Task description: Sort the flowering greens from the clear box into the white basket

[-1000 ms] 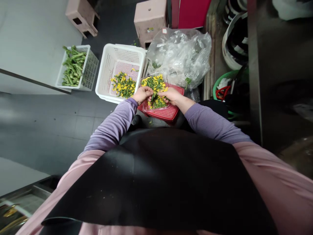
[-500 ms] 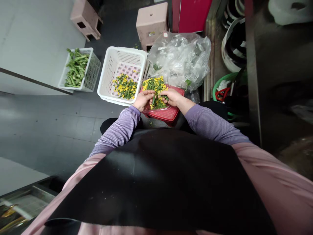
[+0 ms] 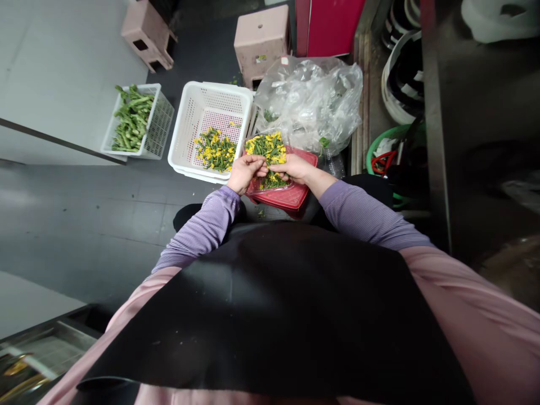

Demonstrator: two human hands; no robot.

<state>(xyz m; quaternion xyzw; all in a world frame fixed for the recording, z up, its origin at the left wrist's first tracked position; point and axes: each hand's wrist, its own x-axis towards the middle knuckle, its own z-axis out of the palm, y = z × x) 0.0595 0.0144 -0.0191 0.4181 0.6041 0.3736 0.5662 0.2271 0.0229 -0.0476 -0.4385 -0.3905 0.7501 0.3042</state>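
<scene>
A clear plastic tray (image 3: pixel 270 191) of small green sprigs with yellow flowers (image 3: pixel 265 145) rests on a red stool-like top (image 3: pixel 289 197). Over its near part my two hands almost meet at the fingertips. My left hand (image 3: pixel 246 172) is closed in a pinch at the tray's left side; what lies between its fingertips is too small to make out. From the right comes my right hand (image 3: pixel 294 168), thumb and forefinger together, the other fingers curled around green sprigs (image 3: pixel 285 176) that show partly beneath it.
Left of the tray stands a white basket (image 3: pixel 177 135) with more yellow-flowered sprigs; farther left, another white basket (image 3: pixel 162 126) holds thick green stems (image 3: pixel 133 118). Behind lie a clear plastic bag (image 3: pixel 312 95) and a pink stool (image 3: pixel 261 36). A green tub (image 3: pixel 373 149) is at right.
The green piece seen at my left fingertips no longer shows there. My right hand's thumb and fingers have come closer to the left fingertips. The baskets stay put.
</scene>
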